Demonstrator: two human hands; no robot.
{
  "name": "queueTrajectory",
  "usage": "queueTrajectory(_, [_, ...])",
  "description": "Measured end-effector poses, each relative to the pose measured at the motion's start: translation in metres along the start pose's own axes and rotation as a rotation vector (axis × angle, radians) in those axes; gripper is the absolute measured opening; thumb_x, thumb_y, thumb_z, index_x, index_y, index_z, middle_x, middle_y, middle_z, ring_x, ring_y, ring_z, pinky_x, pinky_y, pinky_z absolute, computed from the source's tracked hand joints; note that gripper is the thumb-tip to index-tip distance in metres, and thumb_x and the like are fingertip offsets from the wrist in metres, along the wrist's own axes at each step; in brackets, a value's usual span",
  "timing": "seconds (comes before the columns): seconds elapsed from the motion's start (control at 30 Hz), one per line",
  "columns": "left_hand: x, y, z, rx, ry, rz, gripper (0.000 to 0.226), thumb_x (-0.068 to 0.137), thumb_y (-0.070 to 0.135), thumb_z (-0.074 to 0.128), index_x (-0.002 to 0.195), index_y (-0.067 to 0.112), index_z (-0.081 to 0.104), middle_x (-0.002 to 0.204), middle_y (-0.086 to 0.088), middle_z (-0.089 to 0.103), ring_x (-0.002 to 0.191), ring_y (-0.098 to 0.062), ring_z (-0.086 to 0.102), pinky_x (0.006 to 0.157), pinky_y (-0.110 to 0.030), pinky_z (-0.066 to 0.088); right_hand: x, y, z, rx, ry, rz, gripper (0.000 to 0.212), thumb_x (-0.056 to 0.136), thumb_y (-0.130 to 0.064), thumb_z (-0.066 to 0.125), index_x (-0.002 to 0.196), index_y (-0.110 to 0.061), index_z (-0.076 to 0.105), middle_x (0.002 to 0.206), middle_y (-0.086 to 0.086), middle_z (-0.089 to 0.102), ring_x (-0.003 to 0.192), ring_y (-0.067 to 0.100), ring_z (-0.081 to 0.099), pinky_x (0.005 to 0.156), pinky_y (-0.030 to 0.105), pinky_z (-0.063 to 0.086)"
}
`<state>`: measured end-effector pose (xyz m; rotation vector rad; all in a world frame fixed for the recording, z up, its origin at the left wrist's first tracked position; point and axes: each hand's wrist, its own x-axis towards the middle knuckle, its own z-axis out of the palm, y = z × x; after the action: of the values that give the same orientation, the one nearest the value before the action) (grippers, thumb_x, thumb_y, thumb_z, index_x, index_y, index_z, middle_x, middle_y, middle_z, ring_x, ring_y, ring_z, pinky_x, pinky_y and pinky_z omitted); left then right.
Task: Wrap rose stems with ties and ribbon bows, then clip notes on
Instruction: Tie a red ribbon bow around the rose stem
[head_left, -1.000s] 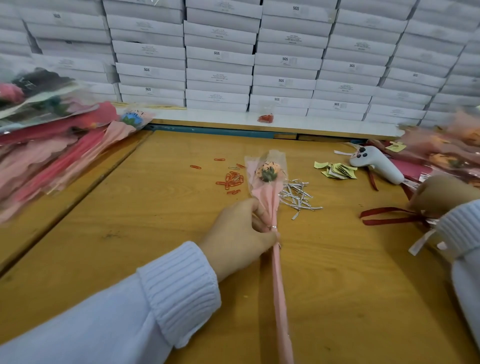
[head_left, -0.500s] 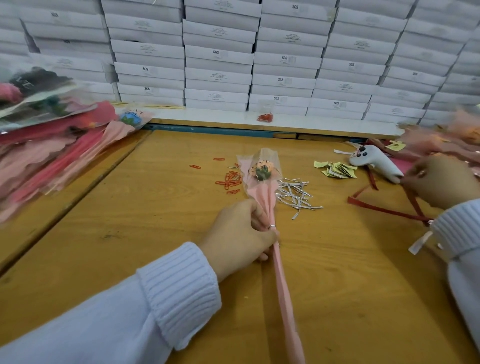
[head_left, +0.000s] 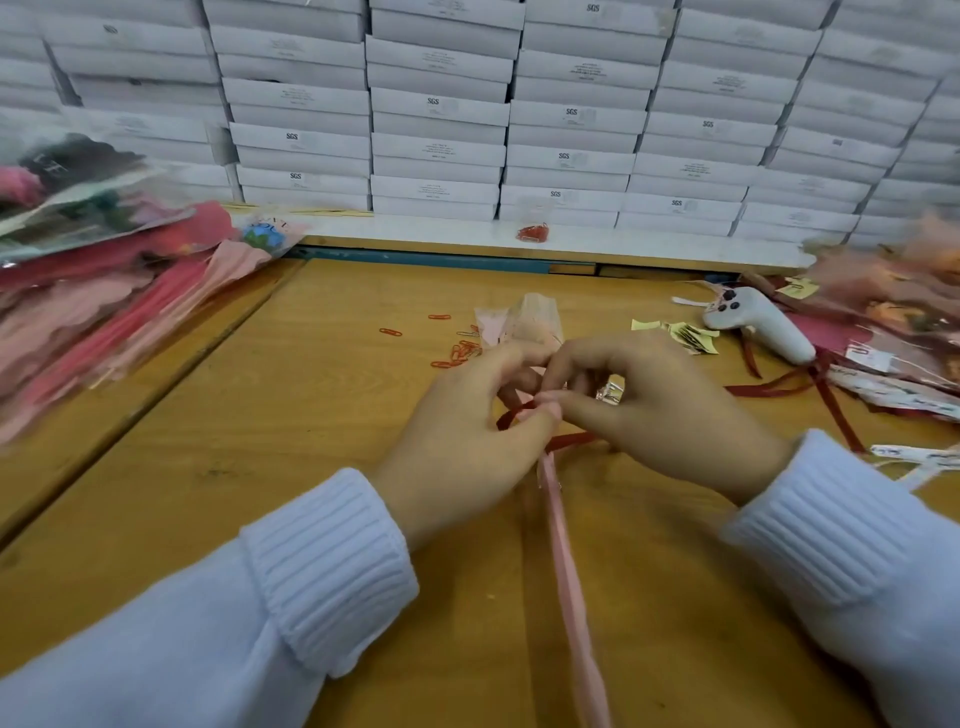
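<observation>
Rose stem (head_left: 563, 551): lengthwise, near edge toward far edge.
Ribbon (head_left: 569, 441): across stem.
Left hand (head_left: 467, 441): pinching stem.
Right hand (head_left: 660, 415): pinching ribbon.

I see a wall of flat white boxes (head_left: 439, 106) stacked in tall rows at the back. Some have small "SGS" labels. Under them runs a white ledge (head_left: 415, 231). Close to me is a yellow wooden bench (head_left: 311, 415) with a dark gap down its left side. A white controller (head_left: 758, 327) with little dark buttons lies on the bench, far right.
</observation>
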<state>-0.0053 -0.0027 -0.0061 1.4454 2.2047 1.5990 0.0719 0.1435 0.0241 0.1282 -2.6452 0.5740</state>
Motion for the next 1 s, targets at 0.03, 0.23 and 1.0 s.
queueTrajectory(0.03, [0.001, 0.001, -0.003, -0.008, -0.002, -0.021, 0.023, 0.092, 0.019, 0.057, 0.114, 0.024, 0.061, 0.086, 0.013, 0.067, 0.074, 0.008, 0.058, 0.062, -0.005, 0.043, 0.0, 0.001, 0.0, 0.032, 0.0, 0.013, 0.006, 0.083, -0.022, 0.068, 0.079, -0.018, 0.07, 0.057, -0.008, 0.056, 0.057, 0.01, 0.053, 0.058, 0.026, 0.046])
queueTrajectory(0.23, [0.012, 0.002, -0.025, -0.457, -0.024, -0.321, 0.017, 0.094, 0.009, 0.049, 0.097, 0.012, 0.066, 0.056, 0.005, 0.059, 0.047, -0.007, 0.056, 0.055, -0.018, 0.053, -0.002, 0.02, -0.018, 0.315, -0.019, 0.195, 0.018, 0.077, -0.038, 0.067, 0.076, -0.02, 0.071, 0.051, -0.008, 0.051, 0.051, 0.006, 0.044, 0.051, 0.016, 0.038])
queueTrajectory(1.0, [0.025, -0.042, -0.042, 0.494, -0.105, -0.182, 0.011, 0.09, 0.038, 0.053, 0.099, 0.044, 0.052, 0.094, 0.02, 0.051, 0.087, 0.002, 0.05, 0.068, -0.016, 0.04, -0.005, 0.074, -0.02, -0.14, -0.248, 0.543, 0.013, 0.091, -0.022, 0.06, 0.097, -0.034, 0.06, 0.08, -0.008, 0.065, 0.071, 0.008, 0.062, 0.062, 0.021, 0.048])
